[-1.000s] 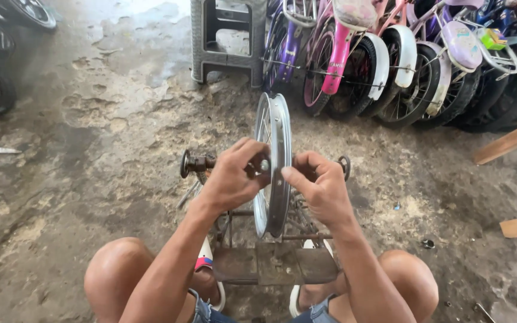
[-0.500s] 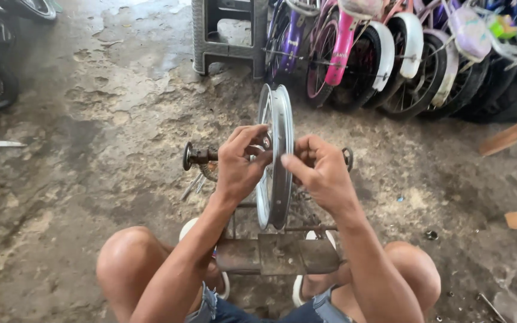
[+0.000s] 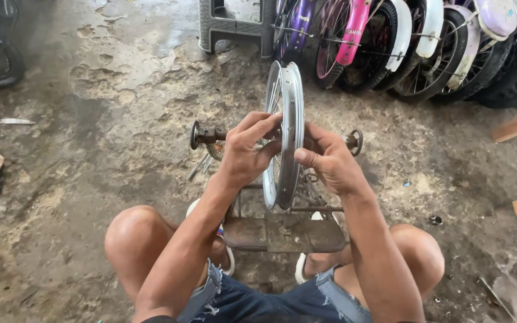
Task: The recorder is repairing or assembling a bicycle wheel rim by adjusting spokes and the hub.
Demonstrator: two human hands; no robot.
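- The bare silver metal bicycle wheel rim (image 3: pixel 288 128) stands upright, edge-on, in a rusty metal stand (image 3: pixel 282 230) on the concrete floor (image 3: pixel 91 179).
- Left hand (image 3: pixel 248 152) at 9 o'clock: grip closed on the rim.
- Right hand (image 3: pixel 327 161) at 3 o'clock: grip pinching it; hub hidden.
- Children's bicycles (image 3: pixel 402 42) at 1 o'clock, cut off.

1. The left hand (image 3: pixel 248 157) has shifted its fingers higher across the rim of the wheel (image 3: pixel 285 128).
2. The right hand (image 3: pixel 329 161) has drawn its thumb closer against the rim.
3. The view has slid slightly rightward.
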